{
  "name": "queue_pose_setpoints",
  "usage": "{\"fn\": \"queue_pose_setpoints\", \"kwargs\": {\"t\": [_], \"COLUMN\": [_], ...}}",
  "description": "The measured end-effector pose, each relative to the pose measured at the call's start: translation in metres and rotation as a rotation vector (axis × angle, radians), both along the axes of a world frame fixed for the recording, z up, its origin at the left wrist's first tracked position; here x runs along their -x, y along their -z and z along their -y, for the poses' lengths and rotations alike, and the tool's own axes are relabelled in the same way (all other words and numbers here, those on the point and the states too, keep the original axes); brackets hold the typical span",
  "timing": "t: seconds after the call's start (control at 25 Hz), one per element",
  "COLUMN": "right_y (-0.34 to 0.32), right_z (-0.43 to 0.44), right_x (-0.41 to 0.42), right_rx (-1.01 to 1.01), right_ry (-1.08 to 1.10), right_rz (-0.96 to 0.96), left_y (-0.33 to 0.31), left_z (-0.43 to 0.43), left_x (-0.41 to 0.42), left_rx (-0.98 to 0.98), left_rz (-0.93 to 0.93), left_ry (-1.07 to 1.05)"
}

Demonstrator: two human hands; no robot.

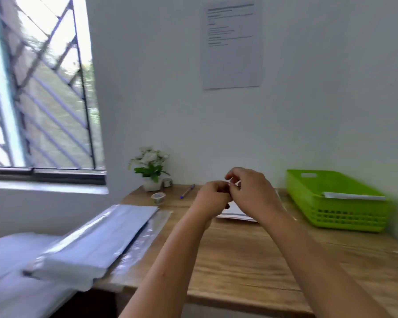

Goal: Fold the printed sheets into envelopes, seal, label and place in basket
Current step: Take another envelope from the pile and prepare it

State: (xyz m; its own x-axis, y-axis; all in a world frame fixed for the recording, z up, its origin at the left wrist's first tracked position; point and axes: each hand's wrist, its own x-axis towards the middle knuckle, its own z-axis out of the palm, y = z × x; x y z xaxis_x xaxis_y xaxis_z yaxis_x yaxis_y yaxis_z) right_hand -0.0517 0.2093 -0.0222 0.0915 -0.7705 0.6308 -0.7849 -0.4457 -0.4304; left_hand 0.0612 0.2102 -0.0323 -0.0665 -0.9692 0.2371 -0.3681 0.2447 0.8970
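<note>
both arms reach forward, hands meet above the far middle of the table [251, 260]. right hand [251, 191] fingers curled, pinching a small white bit [234, 182]. left hand [213, 195] curled tight against it, cannot tell if it grips. blurred, bit unclear. white paper [233, 213] on the table under the hands, mostly hidden. green basket [345, 216] far right holds an envelope [354, 195].

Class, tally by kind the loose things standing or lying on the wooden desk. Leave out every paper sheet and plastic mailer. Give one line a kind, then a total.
Green basket: 1
Pen: 1
Potted plant: 1
Small round rolls, too blurred to name surely: 2
Total: 5
</note>
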Motion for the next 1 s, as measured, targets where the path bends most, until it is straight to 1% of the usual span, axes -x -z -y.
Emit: {"fn": "queue_pose_setpoints", "kwargs": {"t": [0.08,0.2,0.32,0.4,0.48,0.52,0.6,0.72,0.84,0.96,1.0], "right_y": [0.009,0.025,0.047,0.064,0.078,0.082,0.083,0.080,0.071,0.063,0.062], "right_z": [-0.004,-0.011,-0.027,-0.039,-0.046,-0.049,-0.051,-0.051,-0.050,-0.045,-0.044], "right_x": [-0.053,-0.122,-0.174,-0.195,-0.206,-0.210,-0.208,-0.205,-0.201,-0.197,-0.196], "right_rx": [-0.055,-0.257,-0.417,-0.450,-0.407,-0.382,-0.360,-0.390,-0.443,-0.519,-0.555], "right_ry": [-0.144,-0.341,-0.546,-0.621,-0.617,-0.603,-0.593,-0.622,-0.636,-0.645,-0.661], "right_rz": [0.001,-0.035,-0.166,-0.298,-0.430,-0.452,-0.400,-0.284,-0.191,-0.218,-0.197], "left_y": [0.004,0.014,0.029,0.045,0.057,0.064,0.071,0.074,0.071,0.062,0.060], "left_z": [-0.009,-0.026,-0.045,-0.052,-0.057,-0.058,-0.059,-0.056,-0.052,-0.053,-0.054], "left_x": [-0.059,-0.148,-0.223,-0.257,-0.275,-0.280,-0.282,-0.283,-0.280,-0.278,-0.278], "left_rx": [-0.037,-0.073,-0.210,-0.309,-0.357,-0.364,-0.346,-0.319,-0.308,-0.277,-0.266], "left_rz": [0.041,0.141,0.332,0.436,0.501,0.520,0.559,0.571,0.526,0.460,0.431], "left_ry": [-0.153,-0.374,-0.508,-0.562,-0.618,-0.638,-0.697,-0.756,-0.703,-0.661,-0.653]}}
